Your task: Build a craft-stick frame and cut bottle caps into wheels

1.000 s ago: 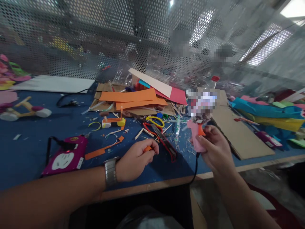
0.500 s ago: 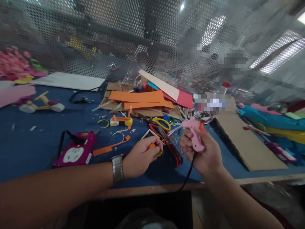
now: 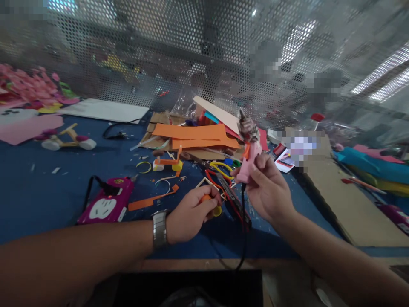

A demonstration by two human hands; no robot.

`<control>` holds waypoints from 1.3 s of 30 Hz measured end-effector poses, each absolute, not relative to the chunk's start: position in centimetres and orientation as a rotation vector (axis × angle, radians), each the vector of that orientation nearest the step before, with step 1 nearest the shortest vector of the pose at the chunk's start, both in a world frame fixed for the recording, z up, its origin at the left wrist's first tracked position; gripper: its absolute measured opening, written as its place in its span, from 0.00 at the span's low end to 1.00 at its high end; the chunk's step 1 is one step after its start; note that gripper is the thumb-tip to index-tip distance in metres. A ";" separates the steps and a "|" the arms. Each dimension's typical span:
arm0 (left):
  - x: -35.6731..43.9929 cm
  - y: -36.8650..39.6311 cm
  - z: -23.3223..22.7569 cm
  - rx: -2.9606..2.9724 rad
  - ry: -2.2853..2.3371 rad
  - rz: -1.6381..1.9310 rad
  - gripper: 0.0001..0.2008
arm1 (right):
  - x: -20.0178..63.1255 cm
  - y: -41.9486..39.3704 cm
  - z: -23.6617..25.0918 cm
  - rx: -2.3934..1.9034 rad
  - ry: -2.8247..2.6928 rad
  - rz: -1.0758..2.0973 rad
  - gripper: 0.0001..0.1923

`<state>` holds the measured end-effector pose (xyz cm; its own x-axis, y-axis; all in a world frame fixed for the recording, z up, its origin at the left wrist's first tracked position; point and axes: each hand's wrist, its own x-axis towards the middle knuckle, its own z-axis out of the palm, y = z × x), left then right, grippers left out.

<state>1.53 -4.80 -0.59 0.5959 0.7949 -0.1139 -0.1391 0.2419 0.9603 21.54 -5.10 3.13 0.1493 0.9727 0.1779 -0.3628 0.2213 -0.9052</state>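
Head view: a pink glue gun is held upright by the right hand above the blue surface. At its 8 o'clock, a small orange piece is gripped by the left hand.

Dim, cool light overall; bright ceiling panels upper right blow out and glare through the mesh screen. My arms cast soft shadows on the counter. Motion blur throughout, edges stretched and smeared, background faces pixelated.
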 end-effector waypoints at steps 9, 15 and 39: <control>1.6 -4.5 -0.5 1.061 0.753 0.792 0.12 | 22.4 -5.1 0.2 -0.897 -0.812 1.490 0.31; 1.3 -4.4 -0.1 1.050 0.792 0.900 0.22 | 22.5 -6.2 -0.6 -0.773 -0.934 1.769 0.27; 1.4 -4.5 0.3 0.974 0.689 1.034 0.29 | 23.2 -7.0 -0.3 -0.827 -0.987 1.973 0.27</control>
<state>1.37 -4.46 0.32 0.3756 0.9263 -0.0292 -0.3836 0.1840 0.9050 23.21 -7.00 -0.27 -0.4968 0.8432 -0.2052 -0.3411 -0.4072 -0.8472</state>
